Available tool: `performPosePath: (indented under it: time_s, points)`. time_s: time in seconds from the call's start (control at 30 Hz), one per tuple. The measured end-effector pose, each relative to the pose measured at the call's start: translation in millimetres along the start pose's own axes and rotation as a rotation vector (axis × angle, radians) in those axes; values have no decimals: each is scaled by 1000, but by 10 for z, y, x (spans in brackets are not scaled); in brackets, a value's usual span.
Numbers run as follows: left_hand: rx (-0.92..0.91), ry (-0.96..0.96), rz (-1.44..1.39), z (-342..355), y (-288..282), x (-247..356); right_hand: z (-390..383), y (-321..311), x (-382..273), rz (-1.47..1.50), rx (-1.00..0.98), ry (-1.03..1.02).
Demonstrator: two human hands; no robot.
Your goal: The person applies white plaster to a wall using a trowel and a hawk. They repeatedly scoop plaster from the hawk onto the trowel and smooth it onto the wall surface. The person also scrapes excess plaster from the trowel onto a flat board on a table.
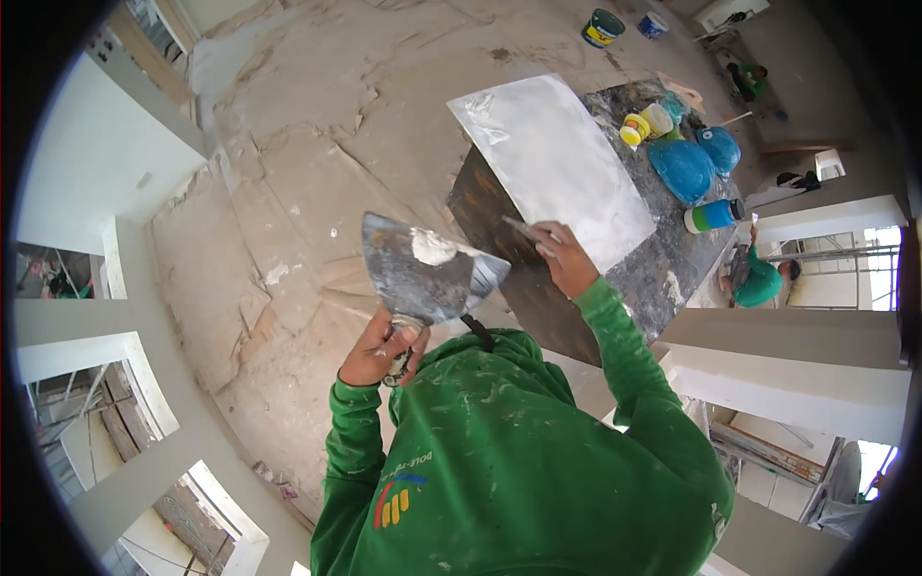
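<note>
My left hand [375,353] is closed round the handle of a wide putty knife [408,283]. Its broad, stained metal blade points away from me, and a lump of white putty [432,248] sits on it. My right hand [569,261] grips a small, thin scraper [520,228], its tip pointing left toward the wide blade but apart from it. How the scraper's handle lies in my fingers is partly hidden. Just beyond my right hand lies a white sheet [567,158], smeared with putty at its far left corner, on a dark, spattered table [519,278].
On the table's right side are blue helmets [682,171], a blue-green bottle [714,216] and a yellow-lidded tub [635,129]. A dark green bucket [603,29] stands on the floor beyond. Wrinkled covering [259,221] lies over the floor. A person in green [762,278] crouches at right.
</note>
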State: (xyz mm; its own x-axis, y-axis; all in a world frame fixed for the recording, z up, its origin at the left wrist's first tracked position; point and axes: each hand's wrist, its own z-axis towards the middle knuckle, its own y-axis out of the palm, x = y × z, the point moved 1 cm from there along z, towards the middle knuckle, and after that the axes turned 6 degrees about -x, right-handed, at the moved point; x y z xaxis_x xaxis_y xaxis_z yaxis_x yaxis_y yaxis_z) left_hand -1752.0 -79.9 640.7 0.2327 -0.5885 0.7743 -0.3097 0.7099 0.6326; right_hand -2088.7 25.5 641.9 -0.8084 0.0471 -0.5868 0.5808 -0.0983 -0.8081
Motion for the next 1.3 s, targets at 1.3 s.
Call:
performPosePath:
  time_s: [1.3]
  points:
    - [-368, -484, 1011, 3543, -1528, 1542, 175, -2653, -370, -1652, 1292, 365]
